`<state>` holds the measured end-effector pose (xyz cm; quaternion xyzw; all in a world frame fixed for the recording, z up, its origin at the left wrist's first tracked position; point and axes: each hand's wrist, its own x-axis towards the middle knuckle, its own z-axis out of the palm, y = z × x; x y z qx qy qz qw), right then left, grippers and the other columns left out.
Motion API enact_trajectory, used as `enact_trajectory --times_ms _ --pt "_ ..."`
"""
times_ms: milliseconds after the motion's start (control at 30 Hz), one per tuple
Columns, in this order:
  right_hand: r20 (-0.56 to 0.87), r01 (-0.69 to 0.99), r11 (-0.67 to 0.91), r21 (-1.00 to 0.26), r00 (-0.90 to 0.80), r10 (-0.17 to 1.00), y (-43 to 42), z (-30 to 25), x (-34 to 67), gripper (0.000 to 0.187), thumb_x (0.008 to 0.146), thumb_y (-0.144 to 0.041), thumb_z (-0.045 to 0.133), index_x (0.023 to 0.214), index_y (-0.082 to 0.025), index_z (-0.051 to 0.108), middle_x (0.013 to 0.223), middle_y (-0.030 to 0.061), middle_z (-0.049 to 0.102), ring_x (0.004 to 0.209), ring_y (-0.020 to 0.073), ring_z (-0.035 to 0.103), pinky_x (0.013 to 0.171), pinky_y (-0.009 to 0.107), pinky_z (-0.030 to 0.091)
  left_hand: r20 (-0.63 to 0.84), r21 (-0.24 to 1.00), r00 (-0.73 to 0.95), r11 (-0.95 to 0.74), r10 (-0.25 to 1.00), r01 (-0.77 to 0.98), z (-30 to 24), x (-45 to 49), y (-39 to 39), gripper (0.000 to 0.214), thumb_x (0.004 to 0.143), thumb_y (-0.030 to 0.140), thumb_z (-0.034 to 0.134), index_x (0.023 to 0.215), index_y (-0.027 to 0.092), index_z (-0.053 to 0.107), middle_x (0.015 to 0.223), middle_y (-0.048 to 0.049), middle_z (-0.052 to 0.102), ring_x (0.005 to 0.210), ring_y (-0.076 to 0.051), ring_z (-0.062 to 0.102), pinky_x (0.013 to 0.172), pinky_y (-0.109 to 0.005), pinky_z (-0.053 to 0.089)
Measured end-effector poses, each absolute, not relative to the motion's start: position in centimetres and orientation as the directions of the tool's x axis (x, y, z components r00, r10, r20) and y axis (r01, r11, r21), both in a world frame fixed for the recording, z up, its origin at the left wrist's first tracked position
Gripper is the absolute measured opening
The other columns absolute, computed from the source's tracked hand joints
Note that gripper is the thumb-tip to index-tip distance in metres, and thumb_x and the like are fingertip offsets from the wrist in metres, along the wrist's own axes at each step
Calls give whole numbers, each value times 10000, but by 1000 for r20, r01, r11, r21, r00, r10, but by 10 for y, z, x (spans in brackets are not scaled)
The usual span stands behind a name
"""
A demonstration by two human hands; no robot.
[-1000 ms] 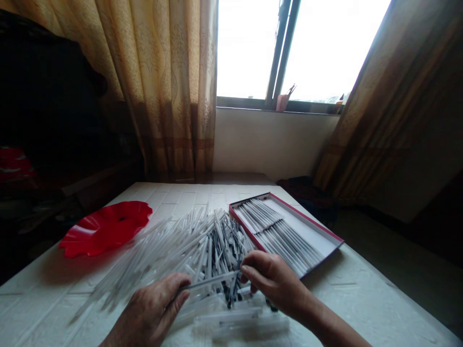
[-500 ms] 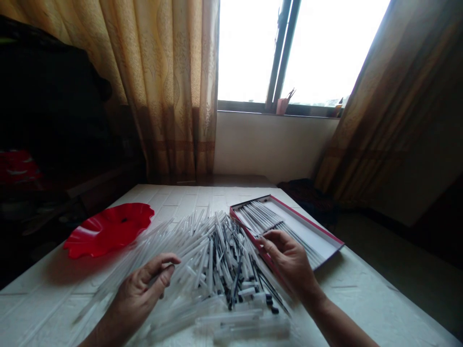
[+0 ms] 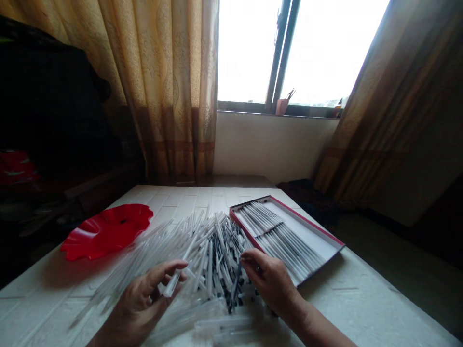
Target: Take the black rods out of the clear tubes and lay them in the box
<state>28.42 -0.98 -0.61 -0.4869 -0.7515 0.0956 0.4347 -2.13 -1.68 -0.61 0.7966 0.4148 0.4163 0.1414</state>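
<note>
My left hand (image 3: 146,294) is closed around a clear plastic pen barrel (image 3: 174,282), which slants up toward the pile. My right hand (image 3: 269,277) is over the right side of the pile, its thumb and fingertips pinched at the top end of a dark pen refill (image 3: 236,284). Between both hands spreads a heap of clear pen barrels (image 3: 206,248) mixed with thin refills and small black parts. Just beyond my right hand lies a shallow red-edged box (image 3: 307,217), holding whitish pens (image 3: 289,246) in two overlapping rows.
A red wavy-edged plate (image 3: 108,231) sits at the left of the white brick-patterned table (image 3: 361,299). Clear plastic pieces (image 3: 224,323) lie at the near edge of the heap. Behind the table are curtains and a window with a pink cup (image 3: 282,106) on its sill.
My right hand has drawn back from the box to the pile, uncovering the lower row of pens. My left hand, empty before, now holds a clear barrel.
</note>
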Motion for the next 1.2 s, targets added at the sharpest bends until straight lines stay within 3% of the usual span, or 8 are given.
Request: enact_trajectory --times_ms 100,167,300,467,567,833,1067,1200 --pt "551 657 506 -559 -161 819 -9 -6 286 194 915 -226 512 1021 -214 673 791 52 789 682 205 755 641 270 546 681 337 410 -756 607 561 0 -23 -17 290 1003 308 480 1260 328 613 963 7 784 826 -133 762 748 -184 589" --pt "552 664 509 -548 -170 816 -8 -6 288 189 920 -224 509 999 -212 681 815 60 791 708 207 757 656 272 548 725 230 432 -781 536 581 6 -22 -20 264 1021 300 471 1229 314 635 962 -6 772 838 -132 759 753 -174 578" --pt "557 657 537 -529 -209 804 -8 -6 287 177 921 -213 515 900 -224 690 817 47 785 725 194 750 672 261 546 777 126 390 -729 495 673 18 -18 -25 221 1025 353 481 1080 277 681 922 -22 714 771 -132 732 659 -169 559" --pt "561 664 551 -506 -233 795 -8 -9 283 159 899 -178 537 851 -211 685 800 63 776 714 207 737 673 282 552 775 9 456 -729 437 684 25 -12 -27 240 1049 334 423 1019 243 643 950 -30 744 848 -159 740 781 -229 563" --pt "571 659 562 -499 -238 786 -7 -9 284 165 904 -170 526 862 -202 683 811 76 777 727 212 737 680 292 553 756 -29 498 -739 424 673 24 -9 -28 230 1058 335 415 1034 241 624 787 11 729 694 -134 727 681 -202 549" --pt "583 600 621 -504 -294 757 -21 3 278 191 940 -213 505 929 -177 692 800 74 757 705 188 716 664 275 534 654 -15 575 -752 491 659 5 -2 -29 320 1077 309 337 1184 247 632 830 -5 707 680 -130 705 593 -191 529" --pt "375 547 596 -588 -468 800 -45 13 258 252 869 -257 610 1068 -158 729 849 84 788 710 215 738 665 286 532 640 -139 662 -789 389 598 14 15 -39 334 1082 288 320 1091 200 642 748 8 725 619 -129 710 564 -189 546" --pt "188 588 548 -594 -561 806 -46 10 249 224 841 -277 643 959 -137 771 786 111 796 666 222 737 608 259 499 632 -157 679 -797 373 584 15 21 -44 320 1084 275 315 1088 204 627 755 14 740 607 -128 714 548 -194 544"
